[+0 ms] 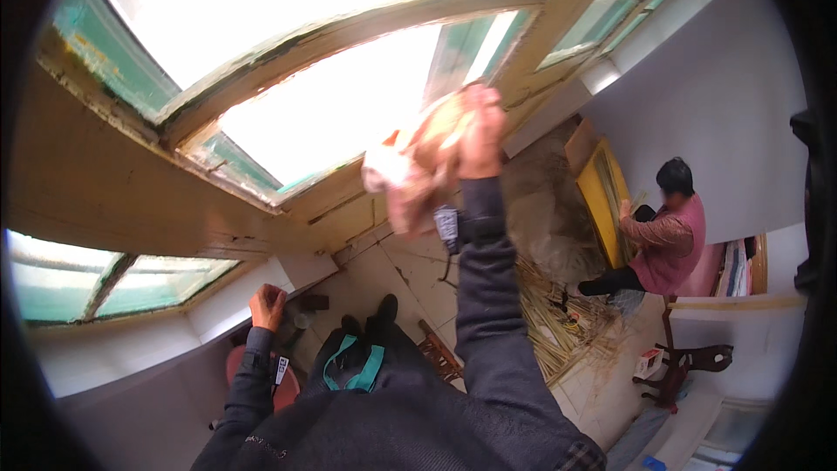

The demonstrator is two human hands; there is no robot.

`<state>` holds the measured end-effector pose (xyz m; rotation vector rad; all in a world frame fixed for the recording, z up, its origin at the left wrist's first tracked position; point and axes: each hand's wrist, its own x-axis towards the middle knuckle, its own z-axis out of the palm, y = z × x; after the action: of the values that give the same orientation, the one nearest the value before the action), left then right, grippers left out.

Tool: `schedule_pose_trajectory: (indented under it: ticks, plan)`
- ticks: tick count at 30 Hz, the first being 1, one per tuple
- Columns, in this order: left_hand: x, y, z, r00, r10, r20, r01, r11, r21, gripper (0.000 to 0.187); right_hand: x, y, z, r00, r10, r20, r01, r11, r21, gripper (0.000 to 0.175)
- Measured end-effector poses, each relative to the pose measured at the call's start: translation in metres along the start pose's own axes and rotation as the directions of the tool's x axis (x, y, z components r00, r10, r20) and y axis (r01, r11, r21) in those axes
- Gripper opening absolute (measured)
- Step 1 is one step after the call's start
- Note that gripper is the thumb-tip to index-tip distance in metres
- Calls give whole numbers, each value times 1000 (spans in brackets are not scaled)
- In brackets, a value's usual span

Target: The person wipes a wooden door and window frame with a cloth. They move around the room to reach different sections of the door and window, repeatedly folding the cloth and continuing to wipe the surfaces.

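Observation:
My right hand (482,137) is raised, gripping a crumpled pale pink cloth (418,176). Both are blurred. In this view they overlap the lower part of a glazed wooden door (353,23) with worn, light-brown paint; whether the cloth touches it I cannot tell. Glare whitens the door's glass pane (340,104). Lower left, my left hand (267,307) has its fingers curled, with nothing visible in them. It is beside the end of a white window sill (222,304); contact with the sill is unclear.
A person (673,235) sits at right, a hand at a yellow board (598,203). Dry stalks (556,340) litter the tiled floor (399,275) there. A red basin (286,392) stands below my left arm. Beside my legs is a brown wooden stool (439,356).

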<state>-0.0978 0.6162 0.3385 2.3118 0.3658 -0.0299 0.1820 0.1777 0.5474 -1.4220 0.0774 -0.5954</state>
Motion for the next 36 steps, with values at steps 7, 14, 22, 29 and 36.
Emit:
schedule_pose_trajectory:
  ticks: [7, 14, 22, 29, 36]
  plan:
    - [0, 9, -3, 1000, 20, -3, -20, 1000, -13, 14, -4, -11, 3, 998, 55, -19, -51, 981, 189, 23]
    - [4, 9, -12, 993, 16, 116, -20, 999, 31, 22, -173, 9, 121, 924, 116, 363, -132, 991, 20, 20]
    - [12, -1, -9, 989, 21, 145, -27, 999, 40, 21, -44, -100, 61, 993, -105, 61, 96, 986, 140, 40]
    - [17, 4, -13, 983, 18, 183, -27, 999, 47, 22, -60, -119, 86, 976, -200, 86, 204, 978, -41, 27]
    - [18, -4, -10, 983, 44, 179, -48, 999, 15, 19, -60, -144, 90, 998, 60, -21, -62, 982, -180, 29]
